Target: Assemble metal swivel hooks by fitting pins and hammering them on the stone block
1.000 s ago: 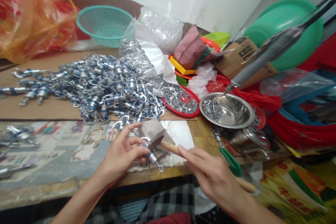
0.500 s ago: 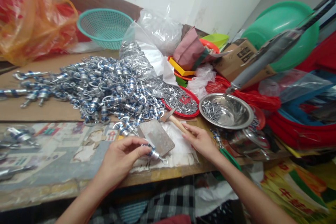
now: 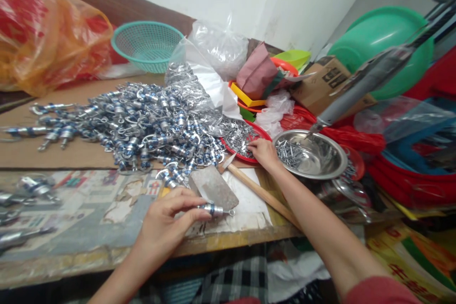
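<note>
Between the thumb and fingers of my left hand (image 3: 174, 221) is a silver metal fitting with blue bands (image 3: 213, 209), a small ring at its end pointing right. It is held just in front of a grey metal block (image 3: 213, 187). My right hand (image 3: 264, 153) is at the edge of a red tray (image 3: 245, 157), fingers pinched together among small silver metal pieces (image 3: 235, 135); what they grip is too small to make out. A hammer (image 3: 263, 194) with a wooden handle lies beside the block, passing under my right forearm.
A large heap of similar blue-banded fittings (image 3: 153, 123) covers the cardboard behind my left hand. Right of the tray stands a steel bowl (image 3: 320, 161) with metal pins, below a grey tool shaft (image 3: 363, 85). A turquoise basket (image 3: 147, 47) sits at the back.
My right hand has let go of the hammer, now lying on the table, and moved up to the red tray. My left hand still holds the fitting, now turned more level.
</note>
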A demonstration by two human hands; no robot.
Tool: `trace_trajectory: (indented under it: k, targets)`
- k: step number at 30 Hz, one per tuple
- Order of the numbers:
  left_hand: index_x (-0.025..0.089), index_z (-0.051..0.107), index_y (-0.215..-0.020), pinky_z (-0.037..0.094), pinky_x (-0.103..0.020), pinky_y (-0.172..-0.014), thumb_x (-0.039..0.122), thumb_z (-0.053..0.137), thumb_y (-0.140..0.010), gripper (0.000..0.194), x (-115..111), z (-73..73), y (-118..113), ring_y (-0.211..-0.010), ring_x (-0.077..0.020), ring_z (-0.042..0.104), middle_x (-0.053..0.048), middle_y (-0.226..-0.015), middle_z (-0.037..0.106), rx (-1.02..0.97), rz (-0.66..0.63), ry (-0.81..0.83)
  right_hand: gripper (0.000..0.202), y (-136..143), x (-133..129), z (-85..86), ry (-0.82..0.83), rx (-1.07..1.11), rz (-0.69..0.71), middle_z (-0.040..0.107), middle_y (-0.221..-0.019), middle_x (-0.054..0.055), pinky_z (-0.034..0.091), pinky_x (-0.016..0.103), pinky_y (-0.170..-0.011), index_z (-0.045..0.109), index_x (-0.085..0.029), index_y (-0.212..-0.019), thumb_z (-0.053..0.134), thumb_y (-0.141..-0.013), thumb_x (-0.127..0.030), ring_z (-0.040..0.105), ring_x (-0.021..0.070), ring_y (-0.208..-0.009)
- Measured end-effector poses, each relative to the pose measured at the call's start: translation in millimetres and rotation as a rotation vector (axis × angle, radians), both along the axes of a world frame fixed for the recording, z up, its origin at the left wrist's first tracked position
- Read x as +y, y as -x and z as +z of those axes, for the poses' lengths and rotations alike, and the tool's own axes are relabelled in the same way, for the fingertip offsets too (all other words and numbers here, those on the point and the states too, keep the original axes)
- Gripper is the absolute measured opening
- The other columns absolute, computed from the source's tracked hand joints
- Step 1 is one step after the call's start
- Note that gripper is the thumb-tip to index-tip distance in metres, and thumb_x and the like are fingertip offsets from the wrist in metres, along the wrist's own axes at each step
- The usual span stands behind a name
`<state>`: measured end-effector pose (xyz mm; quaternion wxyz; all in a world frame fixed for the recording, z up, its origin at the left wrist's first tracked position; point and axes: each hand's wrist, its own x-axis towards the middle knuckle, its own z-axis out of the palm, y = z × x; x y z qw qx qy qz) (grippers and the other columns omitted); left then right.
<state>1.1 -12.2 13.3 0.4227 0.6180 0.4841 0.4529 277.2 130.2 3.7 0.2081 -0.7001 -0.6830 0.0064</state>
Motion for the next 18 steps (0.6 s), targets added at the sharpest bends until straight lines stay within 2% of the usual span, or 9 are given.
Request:
trace_trajectory:
  k: [5,8,11,14,18]
  targets:
    - [0.026,0.077,-0.068,0.049,-0.028,-0.065,0.021,0.069,-0.065,0.010,0.6,-1.1,2.4,-0.068,-0.0198,0.065,-0.004,-0.070,0.072,0.032,-0.036,-0.028,0.021,2.1,-10.1,7.2,-0.112,0.098,-0.017,0.072,-0.095,0.009,0.047,0.036,-0.083,0.072,-0.018,-0.093,0.055,-0.081,-0.021,0.064,0.0244,-0.091]
    - [0.025,0.076,-0.069,0.050,-0.028,-0.065,0.022,0.069,-0.065,0.009,0.4,-2.2,2.0,-0.068,-0.0201,0.065,-0.003,-0.070,0.072,0.026,-0.021,-0.042,0.023,14.5,-28.5,11.5,-0.150,0.173,0.060,0.072,-0.095,0.007,0.049,0.031,-0.081,0.071,-0.018,-0.096,0.053,-0.082,-0.022,0.066,0.0201,-0.087]
    - [0.023,0.075,-0.075,0.049,-0.029,-0.061,0.023,0.071,-0.063,0.013,0.2,-3.6,-0.2,-0.064,-0.0200,0.065,-0.003,-0.068,0.071,0.012,0.023,-0.017,0.022,25.6,-43.7,12.1,-0.154,0.215,0.161,0.072,-0.092,0.004,0.050,0.028,-0.080,0.072,-0.021,-0.090,0.053,-0.079,-0.017,0.065,0.0178,-0.086]
    - [0.022,0.074,-0.076,0.049,-0.029,-0.060,0.024,0.072,-0.060,0.016,-0.4,-4.2,-2.3,-0.060,-0.0196,0.064,-0.002,-0.064,0.070,-0.001,0.056,0.029,0.025,24.6,-41.4,10.5,-0.166,0.240,0.189,0.072,-0.089,0.004,0.048,0.030,-0.082,0.074,-0.022,-0.082,0.053,-0.075,-0.010,0.065,0.0192,-0.087]
    - [0.021,0.073,-0.076,0.050,-0.029,-0.060,0.023,0.072,-0.060,0.016,-3.5,-3.5,-2.0,-0.059,-0.0186,0.063,0.000,-0.061,0.068,-0.034,0.045,0.055,0.022,25.0,-34.6,13.7,-0.242,0.340,0.130,0.071,-0.092,0.007,0.050,0.034,-0.081,0.072,-0.019,-0.087,0.052,-0.078,-0.016,0.065,0.0205,-0.085]
